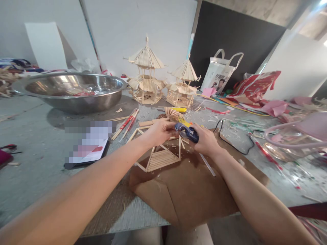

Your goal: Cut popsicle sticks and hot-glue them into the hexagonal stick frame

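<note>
My right hand (205,140) is closed round a blue and yellow glue gun (187,131), its nozzle pointing left toward my left hand. My left hand (159,131) pinches a part of a stick-built frame (158,154) that lies on brown paper (189,190). The frame has a slatted triangular panel at its near end. A clear glue stick (206,165) pokes out behind the gun, and its black cord (230,143) trails off to the right.
Two finished stick pavilions (146,76) (184,85) stand at the back. A large steel bowl (74,90) sits at left, a phone (87,146) near it, red-wrapped chopsticks (126,124) beside that. A clear plastic bowl (293,143), bags and scraps crowd the right.
</note>
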`<state>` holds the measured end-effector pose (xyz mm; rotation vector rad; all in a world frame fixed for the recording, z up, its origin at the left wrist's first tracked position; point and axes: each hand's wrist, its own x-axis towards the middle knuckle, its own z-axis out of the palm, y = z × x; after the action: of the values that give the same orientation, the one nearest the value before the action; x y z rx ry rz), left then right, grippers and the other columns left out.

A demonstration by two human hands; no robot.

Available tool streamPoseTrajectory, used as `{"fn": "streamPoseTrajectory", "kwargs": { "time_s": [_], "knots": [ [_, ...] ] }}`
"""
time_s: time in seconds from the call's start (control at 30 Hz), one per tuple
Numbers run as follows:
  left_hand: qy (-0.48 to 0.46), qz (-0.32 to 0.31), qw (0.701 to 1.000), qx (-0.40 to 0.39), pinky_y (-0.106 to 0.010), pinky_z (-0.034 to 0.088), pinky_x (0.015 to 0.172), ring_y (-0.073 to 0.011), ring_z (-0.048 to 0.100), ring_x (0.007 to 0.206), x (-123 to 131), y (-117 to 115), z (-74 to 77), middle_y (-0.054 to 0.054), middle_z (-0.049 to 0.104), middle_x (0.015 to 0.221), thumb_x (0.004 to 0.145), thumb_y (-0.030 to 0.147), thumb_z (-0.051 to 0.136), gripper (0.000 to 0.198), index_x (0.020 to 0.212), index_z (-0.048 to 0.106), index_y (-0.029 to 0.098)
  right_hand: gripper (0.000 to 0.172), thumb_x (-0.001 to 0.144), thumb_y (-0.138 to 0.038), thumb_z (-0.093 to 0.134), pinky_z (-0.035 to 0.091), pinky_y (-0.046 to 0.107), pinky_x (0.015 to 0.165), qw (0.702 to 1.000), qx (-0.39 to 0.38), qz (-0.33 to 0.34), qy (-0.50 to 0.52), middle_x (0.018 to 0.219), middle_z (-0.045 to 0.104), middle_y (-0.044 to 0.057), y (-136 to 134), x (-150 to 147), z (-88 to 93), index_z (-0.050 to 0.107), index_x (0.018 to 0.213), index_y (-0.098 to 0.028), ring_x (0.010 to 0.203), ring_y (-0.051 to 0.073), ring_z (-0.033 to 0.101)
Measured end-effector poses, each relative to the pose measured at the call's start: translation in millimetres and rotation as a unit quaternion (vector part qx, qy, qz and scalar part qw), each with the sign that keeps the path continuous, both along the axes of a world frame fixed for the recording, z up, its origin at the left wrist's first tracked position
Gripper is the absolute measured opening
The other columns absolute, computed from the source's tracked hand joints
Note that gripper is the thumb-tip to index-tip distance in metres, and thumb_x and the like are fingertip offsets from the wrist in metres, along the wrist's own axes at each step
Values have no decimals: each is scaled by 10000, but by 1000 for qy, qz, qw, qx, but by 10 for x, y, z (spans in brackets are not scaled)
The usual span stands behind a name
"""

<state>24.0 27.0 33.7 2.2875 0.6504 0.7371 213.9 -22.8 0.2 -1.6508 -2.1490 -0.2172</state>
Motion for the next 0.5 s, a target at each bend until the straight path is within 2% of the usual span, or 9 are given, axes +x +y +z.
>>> {"fn": "streamPoseTrajectory", "kwargs": {
  "time_s": [0.17,0.5],
  "knots": [
    [-2,-1,1000,15,-237,426,682,-151,555,768,-2,8,-13,-16,621,710,726,244,495,217,828,648,129,374,620,-254,524,394,286,655,1000,6,-3,-7,885,608,65,-9,-7,20,489,986,-186,800,215,564],
    [-12,-4,1000,-7,-246,429,711,-144,552,775,18,0,-16,-22,627,747,717,220,504,189,809,640,127,326,637,-301,520,361,263,571,1000,-6,-23,-6,801,627,47,-9,-23,39,508,945,-194,719,205,576]
  ]
}}
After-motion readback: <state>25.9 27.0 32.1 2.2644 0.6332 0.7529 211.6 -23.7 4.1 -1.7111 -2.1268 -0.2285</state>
